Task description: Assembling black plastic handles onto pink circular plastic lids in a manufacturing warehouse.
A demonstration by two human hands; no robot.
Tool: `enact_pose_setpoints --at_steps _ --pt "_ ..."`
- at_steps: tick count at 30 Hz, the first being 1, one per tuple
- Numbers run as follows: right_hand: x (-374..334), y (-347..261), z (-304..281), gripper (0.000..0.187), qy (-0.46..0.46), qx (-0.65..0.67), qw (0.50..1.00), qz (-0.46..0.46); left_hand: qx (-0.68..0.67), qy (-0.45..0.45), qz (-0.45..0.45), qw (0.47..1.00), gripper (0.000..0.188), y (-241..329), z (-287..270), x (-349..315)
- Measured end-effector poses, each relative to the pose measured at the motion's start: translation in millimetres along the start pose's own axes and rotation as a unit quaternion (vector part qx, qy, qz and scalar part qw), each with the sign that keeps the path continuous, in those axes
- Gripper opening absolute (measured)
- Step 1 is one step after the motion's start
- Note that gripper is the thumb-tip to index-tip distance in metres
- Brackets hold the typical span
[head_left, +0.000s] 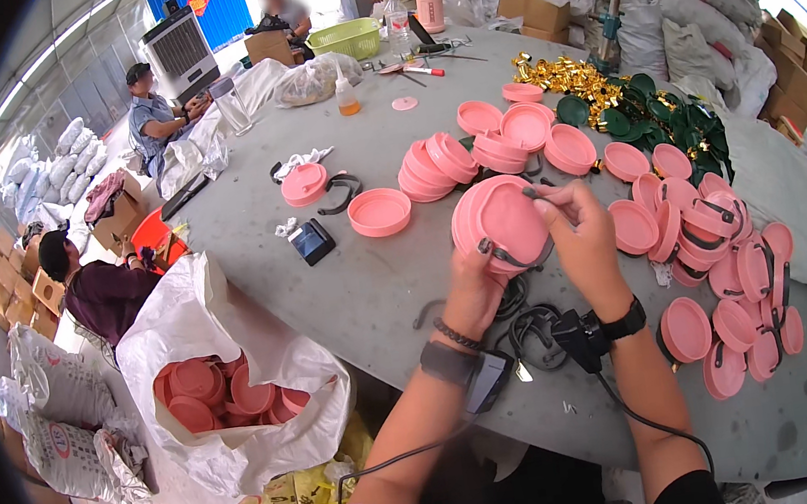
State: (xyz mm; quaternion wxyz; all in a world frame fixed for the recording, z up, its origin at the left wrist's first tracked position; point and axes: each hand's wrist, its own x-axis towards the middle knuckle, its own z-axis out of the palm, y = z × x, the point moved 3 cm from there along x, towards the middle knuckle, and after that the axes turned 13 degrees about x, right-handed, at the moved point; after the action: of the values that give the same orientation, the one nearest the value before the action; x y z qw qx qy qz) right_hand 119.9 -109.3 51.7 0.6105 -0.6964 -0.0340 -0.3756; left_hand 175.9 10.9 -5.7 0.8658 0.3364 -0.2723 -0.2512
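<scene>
A pink round plastic lid (492,219) is tilted up in front of me, held from below by my left hand (474,294) with its thumb at the near rim. A thin dark strap (517,260) curves along its near edge. At the right rim, my right hand (583,235) is closed, thumb and fingertips pinching a small dark piece that looks like the strap's end; part of it is hidden. Just beyond lie stacked pink lids (429,168), and a single pink lid (380,213) lies to the left. Another pink lid (303,184) has a dark strap (340,193) beside it.
Strapped pink lids (725,243) crowd the right side, near green discs (643,107) and gold fittings (563,76). Black cables (535,337) lie beneath my hands. A small black device (311,240) sits left. An open white sack (230,314) holds pink lids. Co-workers sit far left.
</scene>
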Motion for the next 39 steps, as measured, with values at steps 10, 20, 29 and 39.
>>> enact_pose_setpoints --at_steps 10,20,29,39 --pt "2.3 -2.3 -1.0 0.023 0.031 0.074 0.996 0.045 0.035 -0.009 0.008 0.999 0.061 -0.8 -2.2 -3.1" --pt "4.2 0.8 -11.1 0.032 -0.027 -0.024 0.998 0.05 0.03 -0.021 -0.052 0.998 0.052 -2.7 -4.8 -0.5" --pt "3.6 2.4 -14.0 0.053 -0.049 -0.096 0.994 0.009 0.088 0.028 -0.096 0.991 0.043 -7.7 -7.1 1.1" --pt "7.3 -26.6 -18.3 0.027 -0.056 -0.118 0.99 0.057 0.119 -0.005 -0.021 0.993 0.059 -10.8 -8.7 -2.8"
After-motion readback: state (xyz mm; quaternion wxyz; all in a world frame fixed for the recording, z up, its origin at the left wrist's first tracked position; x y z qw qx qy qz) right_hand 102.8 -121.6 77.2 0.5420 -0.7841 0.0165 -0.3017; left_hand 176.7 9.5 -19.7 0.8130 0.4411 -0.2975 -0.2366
